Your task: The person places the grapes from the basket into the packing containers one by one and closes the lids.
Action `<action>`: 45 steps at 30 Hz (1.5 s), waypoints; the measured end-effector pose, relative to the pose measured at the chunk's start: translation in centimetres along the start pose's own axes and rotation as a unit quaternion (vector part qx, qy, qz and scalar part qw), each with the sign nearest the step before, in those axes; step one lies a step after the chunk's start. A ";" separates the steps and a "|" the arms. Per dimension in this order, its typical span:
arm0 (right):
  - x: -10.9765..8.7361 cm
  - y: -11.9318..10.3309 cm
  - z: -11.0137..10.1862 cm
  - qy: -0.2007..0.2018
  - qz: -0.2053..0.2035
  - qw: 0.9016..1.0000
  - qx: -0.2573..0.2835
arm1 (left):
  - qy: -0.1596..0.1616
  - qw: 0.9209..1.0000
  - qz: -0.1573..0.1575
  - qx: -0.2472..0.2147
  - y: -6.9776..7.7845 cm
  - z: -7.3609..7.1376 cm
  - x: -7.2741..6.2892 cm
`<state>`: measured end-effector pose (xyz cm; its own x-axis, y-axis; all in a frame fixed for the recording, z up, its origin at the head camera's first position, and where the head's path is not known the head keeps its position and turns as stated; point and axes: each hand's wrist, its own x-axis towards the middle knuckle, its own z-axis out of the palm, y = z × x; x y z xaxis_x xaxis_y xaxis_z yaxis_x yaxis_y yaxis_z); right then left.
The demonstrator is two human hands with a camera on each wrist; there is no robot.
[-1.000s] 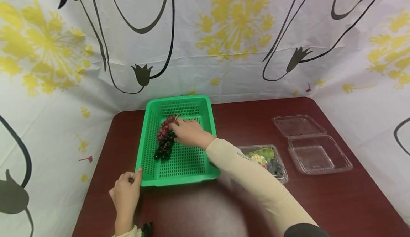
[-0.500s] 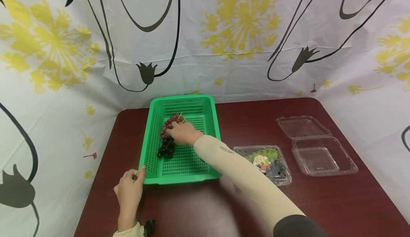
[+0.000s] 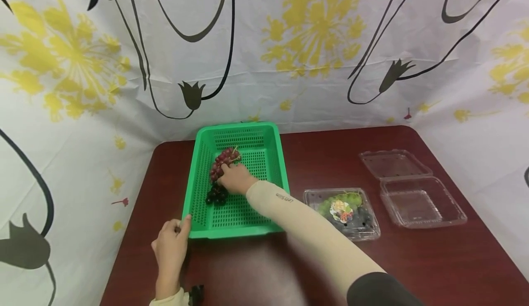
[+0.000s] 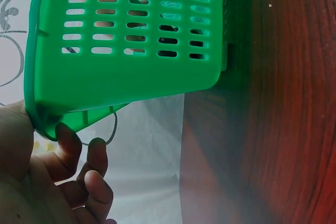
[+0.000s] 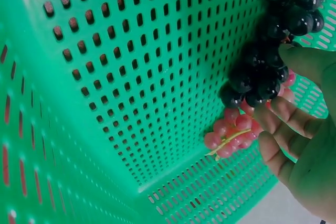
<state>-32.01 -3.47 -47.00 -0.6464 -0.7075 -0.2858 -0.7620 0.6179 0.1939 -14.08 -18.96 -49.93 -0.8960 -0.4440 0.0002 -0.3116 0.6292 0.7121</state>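
Note:
A green perforated plastic basket (image 3: 239, 230) sits on the table, its near left corner pinched at the rim by my left hand (image 3: 171, 246). In the left wrist view the index finger (image 4: 68, 148) curls at the rim while the other fingers hang loosely bent. Inside the basket lie a bunch of red grapes (image 3: 226, 155) and a bunch of black grapes (image 3: 216, 196), side by side along the left. My right hand (image 3: 236, 178) reaches in over both. Its thumb (image 5: 302, 59) lies against the black grapes (image 5: 257, 77), with spread fingertips beside the red grapes (image 5: 228, 137).
Right of the basket stands a closed clear clamshell (image 3: 312, 195) with green and dark grapes (image 3: 353, 199) and a fruit label (image 3: 341, 211). Farther right is an open clear clamshell (image 3: 413, 205), lid laid back. A patterned cloth (image 3: 289, 58) hangs behind the dark red table (image 3: 434, 264).
My right hand has moved left and slightly nearer, from beside the red grapes to over where the two bunches meet. The left hand stays on the basket's corner. The head view has shifted slightly.

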 end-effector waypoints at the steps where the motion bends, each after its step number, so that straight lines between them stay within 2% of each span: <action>1: 0.1 0.0 0.0 -0.001 0.002 1.000 0.001 | 0.003 1.000 0.002 -0.002 0.0 0.0 0.0; 8: 0.4 0.2 0.2 0.001 0.006 1.000 0.018 | 0.013 1.000 0.006 -0.008 0.0 0.1 0.0; 15: 0.6 0.0 0.3 0.011 -0.001 1.000 -0.011 | 0.016 1.000 0.004 -0.011 -0.1 0.0 -0.1; 22: 0.6 0.1 0.3 0.004 -0.001 1.000 -0.021 | 0.018 1.000 0.008 -0.016 -0.1 0.0 0.0; 33: 0.6 0.2 0.4 0.031 -0.012 0.999 -0.023 | 0.011 1.000 0.003 -0.021 -0.1 0.0 -0.1; 45: 0.5 -0.5 0.2 0.014 -0.009 1.000 0.000 | -0.008 1.000 -0.006 -0.019 0.4 -0.3 -0.2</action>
<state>-31.92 -4.03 -47.45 -0.6342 -0.7270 -0.2632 -0.7729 0.6055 0.1898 -13.99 -18.81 -49.42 -0.8977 -0.4402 -0.0191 -0.3097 0.5994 0.7381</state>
